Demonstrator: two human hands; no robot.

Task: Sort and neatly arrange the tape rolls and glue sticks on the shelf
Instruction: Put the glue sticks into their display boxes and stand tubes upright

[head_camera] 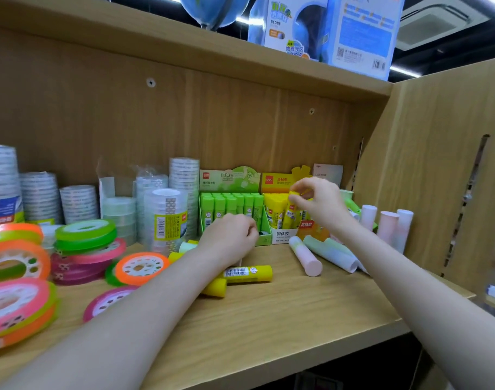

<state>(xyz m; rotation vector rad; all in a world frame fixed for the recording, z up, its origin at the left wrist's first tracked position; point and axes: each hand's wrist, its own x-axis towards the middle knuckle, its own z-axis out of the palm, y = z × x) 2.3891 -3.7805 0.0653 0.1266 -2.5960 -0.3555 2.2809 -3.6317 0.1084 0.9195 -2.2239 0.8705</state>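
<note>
The sorting looks roughly half done. Taking the yellow display box [280,218] at the back of the shelf [269,319] as the landmark: it stands nearly full of upright yellow glue sticks, and the right hand [315,202] is directly over it, fingertips pinched on the cap of a yellow glue stick [291,212] that is partly down in the box. Touching the box's left side is a green display box [232,212], packed with upright green glue sticks.

In front of the yellow box, two loose yellow glue sticks [249,273] lie flat on the shelf. The left hand [229,237] is curled over that spot, just in front of the green box; whether it grips anything I cannot tell.

Right of the box, pastel glue sticks [305,256] are unsorted, some lying, some standing. Well to its left, clear tape rolls [78,202] sit in stacks, but the colored tape rolls [140,268] in front of them are scattered and leaning.
</note>
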